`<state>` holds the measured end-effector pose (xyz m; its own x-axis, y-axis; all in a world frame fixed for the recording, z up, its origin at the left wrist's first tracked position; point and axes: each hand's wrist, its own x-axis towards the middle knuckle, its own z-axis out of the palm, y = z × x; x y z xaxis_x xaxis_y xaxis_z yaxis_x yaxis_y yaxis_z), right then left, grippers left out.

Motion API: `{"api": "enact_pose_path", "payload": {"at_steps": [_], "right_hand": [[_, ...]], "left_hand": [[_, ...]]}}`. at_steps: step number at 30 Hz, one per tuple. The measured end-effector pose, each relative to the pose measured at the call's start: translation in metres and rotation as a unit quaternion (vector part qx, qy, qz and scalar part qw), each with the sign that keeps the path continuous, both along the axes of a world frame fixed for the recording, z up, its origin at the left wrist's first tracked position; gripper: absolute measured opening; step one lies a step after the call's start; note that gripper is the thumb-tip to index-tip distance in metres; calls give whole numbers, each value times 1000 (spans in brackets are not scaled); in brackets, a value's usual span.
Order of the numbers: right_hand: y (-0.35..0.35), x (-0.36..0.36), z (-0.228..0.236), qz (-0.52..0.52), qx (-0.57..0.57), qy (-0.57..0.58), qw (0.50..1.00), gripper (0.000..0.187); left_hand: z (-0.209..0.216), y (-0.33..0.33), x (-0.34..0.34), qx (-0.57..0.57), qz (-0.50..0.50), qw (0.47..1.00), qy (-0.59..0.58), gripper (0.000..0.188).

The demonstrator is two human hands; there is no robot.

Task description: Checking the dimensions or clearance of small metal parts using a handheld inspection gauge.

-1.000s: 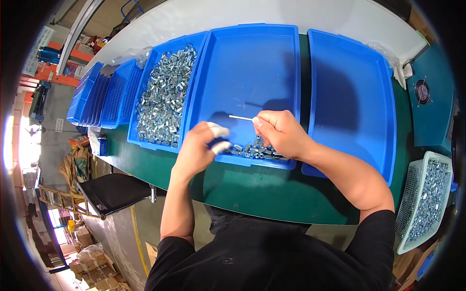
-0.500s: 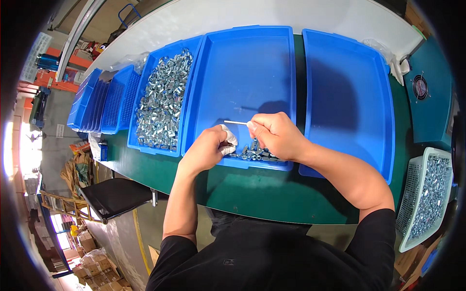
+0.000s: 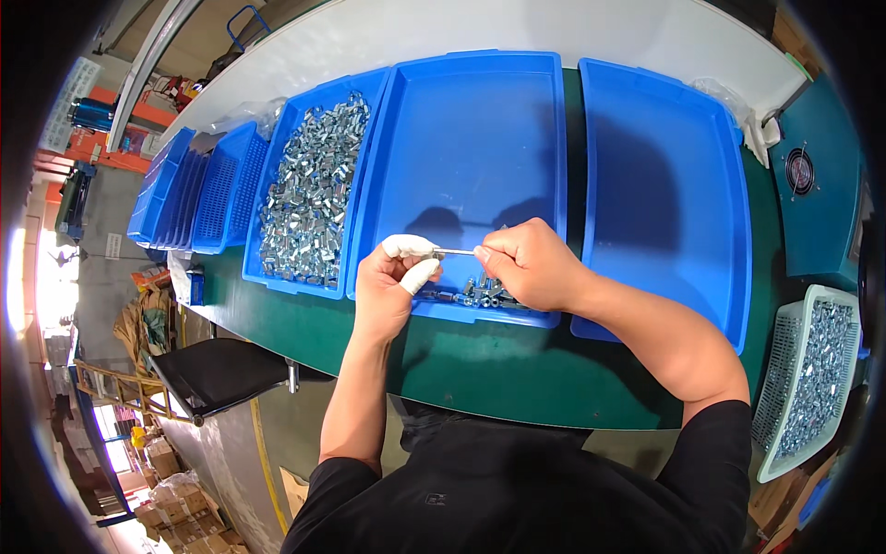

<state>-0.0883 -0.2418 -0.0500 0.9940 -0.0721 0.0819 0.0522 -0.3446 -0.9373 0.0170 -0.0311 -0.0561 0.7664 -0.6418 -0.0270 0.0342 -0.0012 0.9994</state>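
My right hand (image 3: 535, 266) is closed in a pinch on a thin metal rod (image 3: 457, 251), which lies nearly level and points left. At the rod's left end is my left hand (image 3: 392, 282), its thumb and forefinger wrapped in white coverings. Those fingertips are curled around the rod's tip, and a small dark bit shows between them, too small to name. Both hands are over the near edge of the middle blue tray (image 3: 471, 129). Below them in that tray lies a small pile of shiny metal fittings (image 3: 482, 294), partly hidden by my right hand.
To the left stands a blue tray (image 3: 254, 263) heaped with metal fittings (image 3: 314, 189), then stacked blue baskets (image 3: 221, 189). Another blue tray (image 3: 674, 185) is on the right. A pale green basket (image 3: 784, 369) of metal parts stands by the green table (image 3: 535, 379) at far right.
My left hand has risen from the pile of fittings to the rod's left end, its fingers now meeting the tip. My right hand stays almost in place, still pinching the rod.
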Motion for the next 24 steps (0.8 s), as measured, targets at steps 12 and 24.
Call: {"api": "enact_pose_path", "payload": {"at_steps": [12,24], "right_hand": [[3,-2,-8,49,-56,-79,994,27],[-2,-2,2,56,152,126,979,37]], "left_hand": [[9,-8,-12,25,-52,997,45,23],[-4,-22,-28,-26,-29,995,-90,18]]}}
